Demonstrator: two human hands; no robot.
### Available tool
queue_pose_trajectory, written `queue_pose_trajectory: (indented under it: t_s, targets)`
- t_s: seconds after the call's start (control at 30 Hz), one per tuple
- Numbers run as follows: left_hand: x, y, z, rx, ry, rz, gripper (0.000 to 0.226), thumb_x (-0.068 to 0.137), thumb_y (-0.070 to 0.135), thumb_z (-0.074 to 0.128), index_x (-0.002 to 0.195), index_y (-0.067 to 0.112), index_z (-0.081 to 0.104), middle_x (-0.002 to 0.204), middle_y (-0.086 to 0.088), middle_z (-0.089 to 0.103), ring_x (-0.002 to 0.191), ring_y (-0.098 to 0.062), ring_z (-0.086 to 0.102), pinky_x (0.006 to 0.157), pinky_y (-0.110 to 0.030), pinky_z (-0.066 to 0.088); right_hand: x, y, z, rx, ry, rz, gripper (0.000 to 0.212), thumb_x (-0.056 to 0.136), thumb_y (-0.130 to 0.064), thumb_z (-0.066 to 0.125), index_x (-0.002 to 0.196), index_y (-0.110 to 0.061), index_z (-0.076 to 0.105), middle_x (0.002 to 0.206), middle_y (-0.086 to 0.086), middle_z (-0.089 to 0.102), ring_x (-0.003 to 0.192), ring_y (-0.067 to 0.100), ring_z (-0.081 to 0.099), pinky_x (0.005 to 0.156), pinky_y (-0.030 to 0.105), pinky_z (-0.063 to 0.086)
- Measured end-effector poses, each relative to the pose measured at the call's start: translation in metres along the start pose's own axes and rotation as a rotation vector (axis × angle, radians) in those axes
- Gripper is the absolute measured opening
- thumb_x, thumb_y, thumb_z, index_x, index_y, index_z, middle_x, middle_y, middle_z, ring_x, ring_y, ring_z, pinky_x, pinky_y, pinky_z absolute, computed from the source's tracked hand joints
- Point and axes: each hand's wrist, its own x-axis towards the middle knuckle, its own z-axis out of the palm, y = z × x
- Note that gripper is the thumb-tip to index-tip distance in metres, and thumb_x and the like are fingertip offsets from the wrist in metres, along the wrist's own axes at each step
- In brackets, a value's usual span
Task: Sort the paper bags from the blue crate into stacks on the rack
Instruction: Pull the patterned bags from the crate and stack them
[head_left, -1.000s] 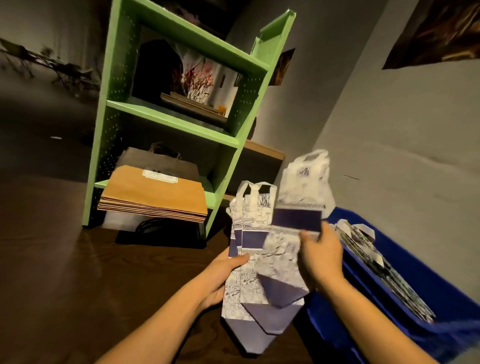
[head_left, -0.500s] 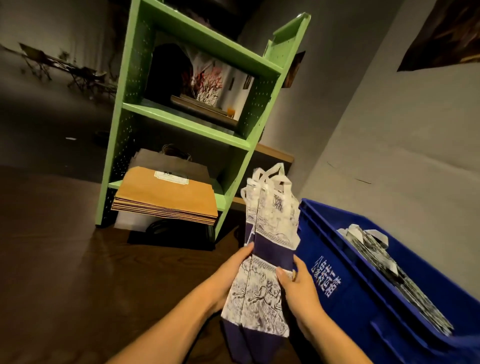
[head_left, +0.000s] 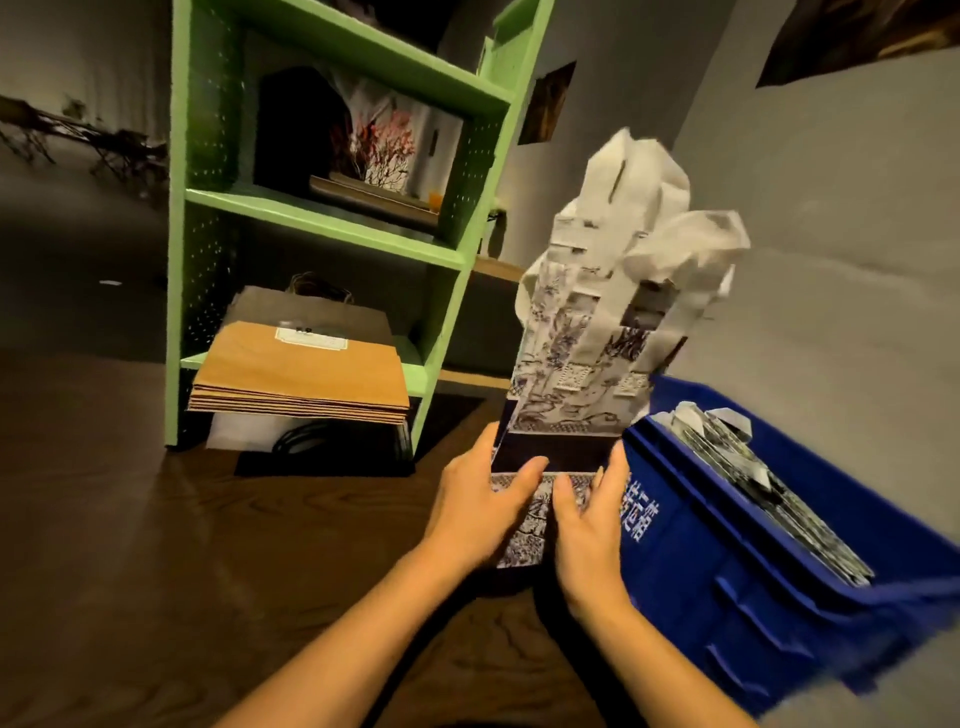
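A bundle of flat white-and-navy patterned paper bags (head_left: 587, 364) stands upright in front of me, handles pointing up and blurred. My left hand (head_left: 480, 504) grips its lower left edge, thumb across the front. My right hand (head_left: 589, 525) holds the lower right edge, fingers against the bags. The blue crate (head_left: 753, 561) sits at the right with more patterned bags (head_left: 753, 488) lying in it. The green rack (head_left: 332, 218) stands ahead on the left, with a stack of brown paper bags (head_left: 301, 374) on its lowest shelf.
A framed picture (head_left: 384, 150) leans on the rack's middle shelf. A dark coiled cable (head_left: 311, 441) and a white sheet lie under the bottom shelf. Dark wooden floor (head_left: 130, 545) spreads to the left; a grey wall (head_left: 831, 260) rises behind the crate.
The bags, fanned out a second ago, have been squared into one bundle and raised upright. Both hands slid down to its lower part, and the view moved closer to the rack.
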Motion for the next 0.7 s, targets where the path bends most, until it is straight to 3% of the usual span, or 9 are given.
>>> queue_pose_trajectory:
  t_s: [0.1,0.2,0.27,0.33,0.43,0.5,0.57,0.63,0.7]
  targets:
    - [-0.011,-0.016,-0.002,0.136,0.008,-0.012,0.045,0.089,0.045,0.072,0.129,0.031,0.060,0.110,0.007,0.078,0.102,-0.012,0.074,0.086,-0.037,0.061,-0.006,0.011,0.003,0.048,-0.057,0.094,0.085,0.084,-0.045,0.065,0.155,-0.042,0.020,0.154,-0.005,0.045,0.138,0.012,0.049,0.117,0.048,0.038]
    - [-0.019,-0.028,0.001,0.115,-0.010,-0.090,0.051,0.093,0.035,0.074,0.139,0.033,0.054,0.109,0.019,0.074,0.103,-0.002,0.072,0.087,-0.023,0.057,-0.003,0.009,-0.003,0.017,-0.140,0.123,0.078,0.087,-0.030,0.067,0.153,-0.039,0.026,0.151,-0.004,0.048,0.136,0.011,0.050,0.118,0.048,0.038]
    - [-0.017,-0.032,0.006,0.001,-0.020,-0.150,0.050,0.095,0.027,0.073,0.141,0.034,0.054,0.112,0.027,0.072,0.106,0.007,0.069,0.087,-0.013,0.053,0.009,-0.012,-0.012,-0.081,-0.176,0.029,0.081,0.092,-0.010,0.064,0.156,-0.038,0.023,0.149,-0.008,0.044,0.136,0.002,0.046,0.119,0.038,0.036]
    - [-0.013,-0.039,0.012,-0.077,-0.052,-0.181,0.047,0.098,0.020,0.070,0.141,0.033,0.056,0.119,0.021,0.073,0.111,0.005,0.068,0.092,-0.018,0.053,0.029,-0.047,-0.028,-0.175,-0.140,-0.124,0.078,0.094,-0.002,0.059,0.157,-0.034,0.025,0.146,-0.012,0.041,0.137,-0.005,0.040,0.116,0.023,0.035]
    - [-0.013,-0.050,0.018,-0.157,-0.137,-0.269,0.037,0.100,0.014,0.067,0.133,0.029,0.059,0.122,0.012,0.074,0.110,0.000,0.070,0.090,-0.022,0.055,0.082,-0.092,-0.060,-0.277,-0.011,-0.312,0.056,0.092,0.003,0.049,0.133,-0.035,0.057,0.133,-0.009,0.059,0.126,0.002,0.054,0.105,0.023,0.044]
    - [-0.014,-0.057,0.019,-0.180,-0.172,-0.345,0.033,0.101,0.013,0.065,0.130,0.027,0.060,0.121,0.010,0.073,0.109,-0.002,0.070,0.094,-0.025,0.056,0.123,-0.098,-0.084,-0.402,0.050,-0.267,0.044,0.091,0.002,0.047,0.112,-0.031,0.067,0.115,-0.004,0.070,0.108,0.009,0.065,0.094,0.028,0.051]
    - [-0.014,-0.064,0.021,-0.201,-0.183,-0.460,0.028,0.103,0.015,0.061,0.130,0.024,0.060,0.122,0.007,0.073,0.112,-0.009,0.070,0.097,-0.031,0.055,0.155,-0.084,-0.116,-0.663,-0.002,-0.129,0.031,0.094,-0.006,0.052,0.107,-0.027,0.070,0.106,0.001,0.073,0.096,0.018,0.069,0.084,0.033,0.055]
    - [-0.010,-0.068,0.024,-0.254,-0.159,-0.581,0.027,0.106,0.012,0.051,0.129,0.022,0.062,0.125,0.001,0.072,0.115,-0.017,0.068,0.100,-0.037,0.053,0.175,-0.062,-0.148,-1.115,-0.211,0.036,0.019,0.093,-0.019,0.060,0.109,-0.022,0.069,0.111,0.006,0.072,0.097,0.025,0.067,0.084,0.036,0.054]
    - [-0.008,-0.071,0.028,-0.354,-0.109,-0.691,0.030,0.100,0.010,0.048,0.121,0.017,0.067,0.123,-0.009,0.073,0.114,-0.027,0.068,0.104,-0.045,0.052,0.183,-0.034,-0.171,-1.515,-0.442,0.220,0.032,0.092,-0.033,0.062,0.121,-0.020,0.065,0.118,0.004,0.068,0.100,0.025,0.064,0.087,0.035,0.053]
